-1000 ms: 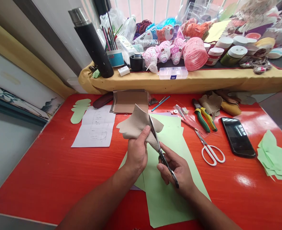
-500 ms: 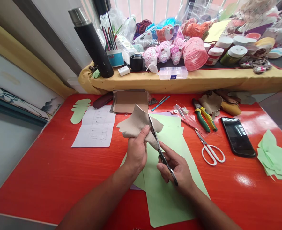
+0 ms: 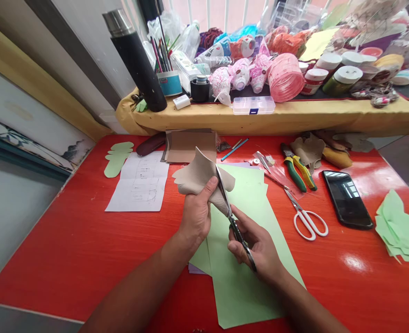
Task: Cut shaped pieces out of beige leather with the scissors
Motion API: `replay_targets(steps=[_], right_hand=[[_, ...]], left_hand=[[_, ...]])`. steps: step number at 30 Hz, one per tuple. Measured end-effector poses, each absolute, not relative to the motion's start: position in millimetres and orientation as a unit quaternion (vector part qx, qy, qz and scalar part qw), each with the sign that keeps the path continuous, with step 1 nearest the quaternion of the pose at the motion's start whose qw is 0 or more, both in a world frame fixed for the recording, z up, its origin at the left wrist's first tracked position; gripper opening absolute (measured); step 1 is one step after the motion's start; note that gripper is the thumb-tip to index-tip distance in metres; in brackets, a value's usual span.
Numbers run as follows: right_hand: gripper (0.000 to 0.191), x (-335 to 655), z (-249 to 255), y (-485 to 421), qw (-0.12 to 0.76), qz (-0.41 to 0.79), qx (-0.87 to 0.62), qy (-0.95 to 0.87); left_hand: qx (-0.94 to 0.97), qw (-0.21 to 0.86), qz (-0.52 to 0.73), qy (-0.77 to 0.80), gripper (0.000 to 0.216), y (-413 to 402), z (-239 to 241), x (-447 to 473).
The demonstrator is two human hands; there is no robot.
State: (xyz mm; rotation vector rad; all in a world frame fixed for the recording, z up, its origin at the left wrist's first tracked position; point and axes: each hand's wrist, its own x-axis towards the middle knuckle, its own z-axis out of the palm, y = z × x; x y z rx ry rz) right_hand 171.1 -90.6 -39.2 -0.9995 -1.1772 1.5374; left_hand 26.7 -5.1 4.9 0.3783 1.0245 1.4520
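Observation:
My left hand (image 3: 196, 212) is closed on a beige piece of leather (image 3: 199, 178), holding it up above the red table (image 3: 69, 249). My right hand (image 3: 256, 247) grips a pair of dark-handled scissors (image 3: 232, 217). Their blades point up and away from me, lying against the leather's right edge. Light green paper sheets (image 3: 246, 263) lie flat under both hands.
White-handled scissors (image 3: 306, 217), green and yellow pliers (image 3: 298, 172) and a black phone (image 3: 347, 199) lie to the right. A white printed sheet (image 3: 138, 182) and green cutout (image 3: 117, 158) lie left. Green scraps (image 3: 399, 229) sit far right. The yellow shelf (image 3: 294, 118) behind holds a black flask (image 3: 137, 60) and craft clutter.
My hands, leather and scissors keep almost the same pose. The view has shifted slightly; the scissors sit a touch higher along the leather edge.

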Motion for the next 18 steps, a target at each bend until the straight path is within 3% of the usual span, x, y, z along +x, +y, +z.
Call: replay_targets(steps=[8, 18], right_hand=[[0.087, 168.0, -39.0, -92.5, 0.419, 0.615, -0.423, -0.518], [0.084, 168.7, -41.3, -90.9, 0.453, 0.612, -0.415, -0.499]], left_hand=[[0.117, 0.602, 0.634, 0.471, 0.025, 0.1, 5.0, 20.8], [0.142, 0.635, 0.621, 0.437, 0.040, -1.8, 6.6, 22.4]])
